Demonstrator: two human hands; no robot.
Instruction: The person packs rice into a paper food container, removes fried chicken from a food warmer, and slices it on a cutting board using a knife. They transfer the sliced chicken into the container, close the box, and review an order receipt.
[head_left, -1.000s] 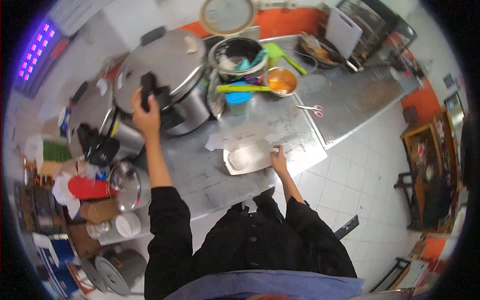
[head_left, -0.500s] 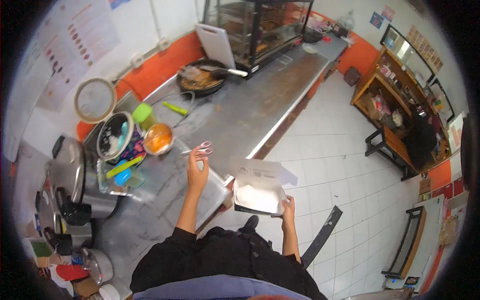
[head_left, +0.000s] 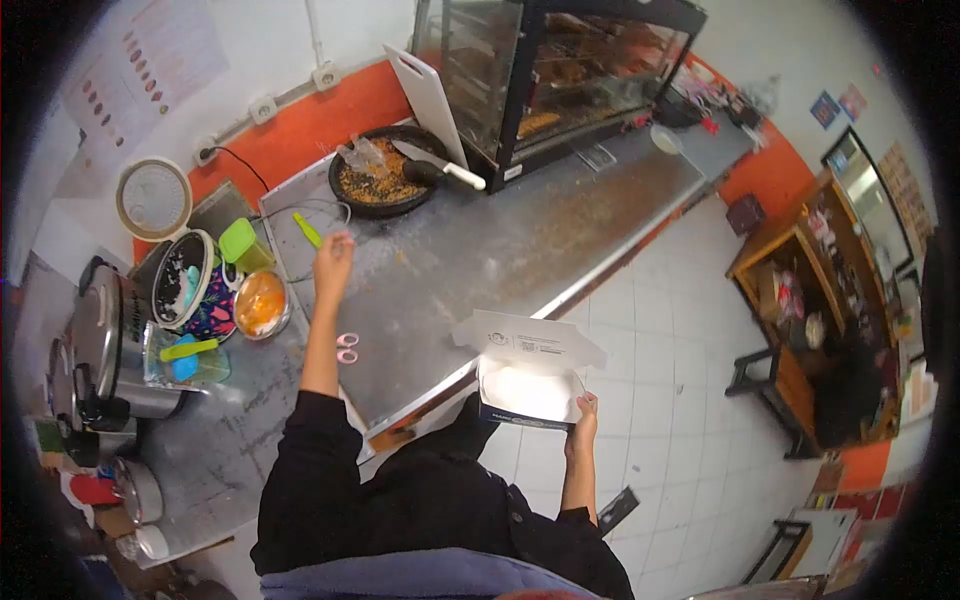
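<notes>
My right hand grips the right side of an open cardboard box, white inside with dark blue outer walls. Its printed lid flap is raised, and the box is held off the counter's front edge, above the floor. Out over the counter reaches my left hand, with nothing visible in it and its fingers partly spread. Just beyond its fingertips lies a bright green handle. Pink-handled scissors rest on the counter beside my left forearm, which hides their blades.
A black pan of brown crumbs, with a white-handled knife, stands before a white cutting board and glass display case. Left are a rice cooker, a bowl of orange food, a green container and large pots.
My left hand has let go of the scissors, which now lie on the counter, and has moved away toward the green handle. The box stays in my right hand. The view has shifted.
</notes>
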